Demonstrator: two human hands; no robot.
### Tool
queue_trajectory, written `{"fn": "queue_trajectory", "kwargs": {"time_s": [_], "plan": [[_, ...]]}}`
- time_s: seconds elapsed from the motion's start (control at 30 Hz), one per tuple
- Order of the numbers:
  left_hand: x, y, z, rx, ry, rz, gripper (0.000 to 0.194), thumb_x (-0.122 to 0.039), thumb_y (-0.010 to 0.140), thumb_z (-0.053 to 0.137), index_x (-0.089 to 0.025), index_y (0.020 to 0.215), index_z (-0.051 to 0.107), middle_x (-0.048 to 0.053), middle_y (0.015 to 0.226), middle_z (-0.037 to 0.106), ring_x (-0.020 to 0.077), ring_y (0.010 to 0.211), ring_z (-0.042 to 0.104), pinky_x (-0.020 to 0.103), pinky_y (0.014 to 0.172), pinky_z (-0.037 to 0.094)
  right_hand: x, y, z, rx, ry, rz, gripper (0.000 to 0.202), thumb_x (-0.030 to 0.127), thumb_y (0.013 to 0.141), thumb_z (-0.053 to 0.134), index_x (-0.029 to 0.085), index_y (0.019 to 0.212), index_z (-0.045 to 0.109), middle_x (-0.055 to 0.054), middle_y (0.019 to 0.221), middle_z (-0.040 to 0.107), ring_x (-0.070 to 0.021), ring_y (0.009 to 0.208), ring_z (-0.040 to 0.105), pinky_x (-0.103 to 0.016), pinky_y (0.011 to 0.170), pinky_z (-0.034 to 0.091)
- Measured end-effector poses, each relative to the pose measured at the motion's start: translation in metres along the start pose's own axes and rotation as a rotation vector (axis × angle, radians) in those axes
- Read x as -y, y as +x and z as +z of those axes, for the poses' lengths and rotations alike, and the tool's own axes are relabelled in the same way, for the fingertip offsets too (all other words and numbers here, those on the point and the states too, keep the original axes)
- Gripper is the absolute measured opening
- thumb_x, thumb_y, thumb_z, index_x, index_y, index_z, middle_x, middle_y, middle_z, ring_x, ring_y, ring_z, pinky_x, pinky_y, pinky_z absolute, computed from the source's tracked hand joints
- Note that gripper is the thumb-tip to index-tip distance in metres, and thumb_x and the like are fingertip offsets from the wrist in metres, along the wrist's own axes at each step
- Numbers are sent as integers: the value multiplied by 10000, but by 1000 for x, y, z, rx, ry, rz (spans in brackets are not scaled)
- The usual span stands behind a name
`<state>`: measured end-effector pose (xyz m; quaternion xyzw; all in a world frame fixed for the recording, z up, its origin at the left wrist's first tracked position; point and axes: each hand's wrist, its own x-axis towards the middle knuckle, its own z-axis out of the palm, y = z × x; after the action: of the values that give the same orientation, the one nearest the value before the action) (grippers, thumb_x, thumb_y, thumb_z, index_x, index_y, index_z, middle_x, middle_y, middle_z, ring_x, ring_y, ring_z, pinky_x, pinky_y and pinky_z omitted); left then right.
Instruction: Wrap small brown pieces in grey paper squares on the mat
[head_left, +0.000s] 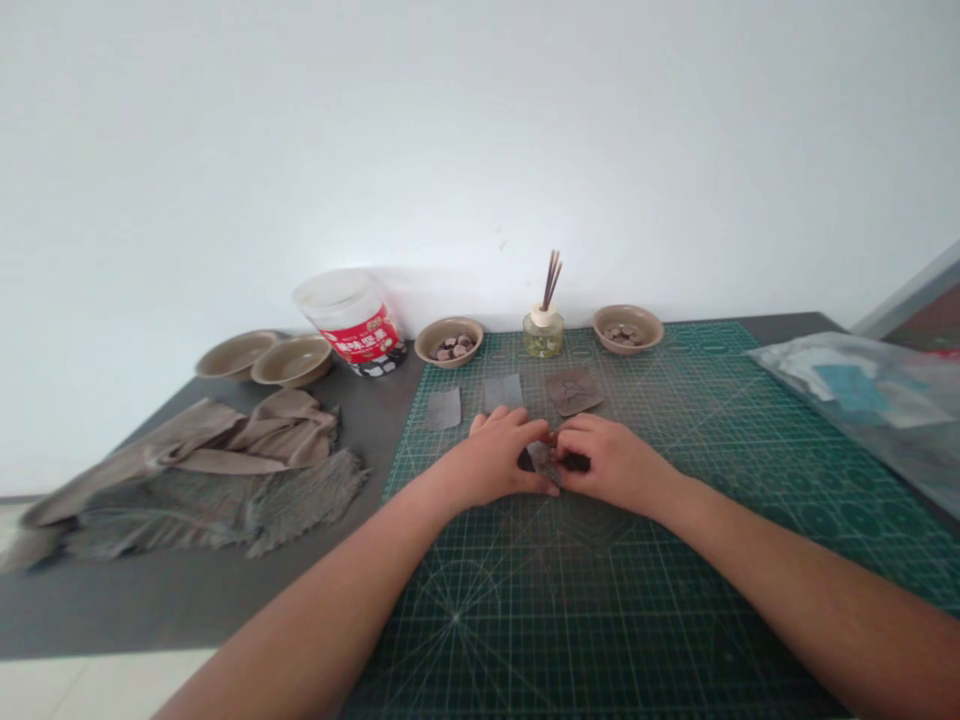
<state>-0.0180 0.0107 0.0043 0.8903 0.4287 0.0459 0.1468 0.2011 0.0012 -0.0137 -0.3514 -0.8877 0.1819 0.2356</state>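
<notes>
My left hand [499,455] and my right hand [607,460] meet over the green cutting mat [600,620]. Between them is a small dark grey-brown piece [545,462], its edges pinched by the fingers of both hands; much of it is hidden. Just beyond my hands lie a light grey square [444,409], a second grey square [503,391] partly behind my left fingers, and a brown square [574,390] with dark cord-like strands on it.
Along the wall stand two bowls [238,356] [292,361], a tub with a red label [360,335], a bowl of round pieces [450,343], a reed diffuser [544,330] and another bowl [628,330]. Crumpled cloth [225,470] lies left, a plastic bag [862,390] right.
</notes>
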Motion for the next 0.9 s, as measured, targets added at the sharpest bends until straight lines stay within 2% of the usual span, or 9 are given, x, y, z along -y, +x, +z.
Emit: {"fn": "queue_trajectory", "kwargs": {"time_s": [0.1, 0.27, 0.4, 0.5, 0.63, 0.7, 0.77, 0.9], "plan": [[0, 0, 0, 4, -1, -13, 550, -662, 731, 723, -269, 1103, 623, 59, 1054, 586, 307, 1043, 514, 402, 844, 368, 0, 0, -1, 33, 28, -29, 113, 169, 793, 738, 196, 783, 629, -23, 858, 644, -191, 860, 591, -308, 767, 455], [0, -1, 0, -21, -3, 34, 532, -645, 742, 723, -261, 1100, 636, 66, 1073, 583, 305, 1059, 500, 420, 869, 384, -3, 0, -4, 5, 10, 50, 94, 165, 795, 721, 195, 816, 635, -27, 873, 647, -186, 824, 595, -308, 742, 454], [0, -1, -2, -36, -56, 114, 413, -538, 765, 760, -258, 1055, 670, 68, 1192, 578, 297, 1120, 479, 421, 923, 384, -1, 0, -3, -19, 35, 54, 105, 156, 799, 705, 198, 875, 646, -35, 906, 659, -191, 852, 607, -313, 767, 468], [1, 0, -5, -3, -136, 129, 357, -427, 763, 793, -255, 1048, 663, 52, 1167, 612, 290, 1132, 497, 413, 932, 388, 3, -1, -1, -33, 46, 70, 131, 170, 801, 706, 198, 914, 647, -32, 903, 668, -192, 845, 610, -313, 759, 473], [3, 0, -9, -24, -257, 75, 505, -314, 726, 830, -250, 1161, 582, 41, 1143, 631, 277, 1129, 538, 412, 943, 396, 6, 0, 3, -42, 48, 58, 165, 164, 791, 721, 192, 941, 657, -47, 944, 675, -205, 895, 617, -329, 812, 486], [7, -1, -11, -31, -275, 93, 531, -324, 717, 835, -252, 1179, 584, 47, 1160, 618, 277, 1146, 534, 403, 942, 399, 7, 2, 5, -35, 40, 39, 143, 148, 797, 717, 190, 924, 666, -58, 965, 674, -212, 926, 616, -339, 842, 488], [11, -2, -12, -21, -251, 105, 458, -362, 738, 816, -257, 1142, 628, 51, 1136, 603, 277, 1137, 532, 386, 918, 402, 7, 3, 6, -26, 26, 29, 131, 127, 796, 714, 191, 902, 670, -58, 960, 670, -214, 925, 612, -342, 838, 489], [16, -1, -12, 4, -144, 40, 345, -436, 764, 782, -286, 1061, 691, 36, 1048, 580, 277, 1083, 535, 368, 860, 383, 6, 4, 6, -11, 15, 14, 118, 131, 800, 730, 197, 874, 668, -47, 933, 666, -212, 909, 606, -346, 826, 486]]}}
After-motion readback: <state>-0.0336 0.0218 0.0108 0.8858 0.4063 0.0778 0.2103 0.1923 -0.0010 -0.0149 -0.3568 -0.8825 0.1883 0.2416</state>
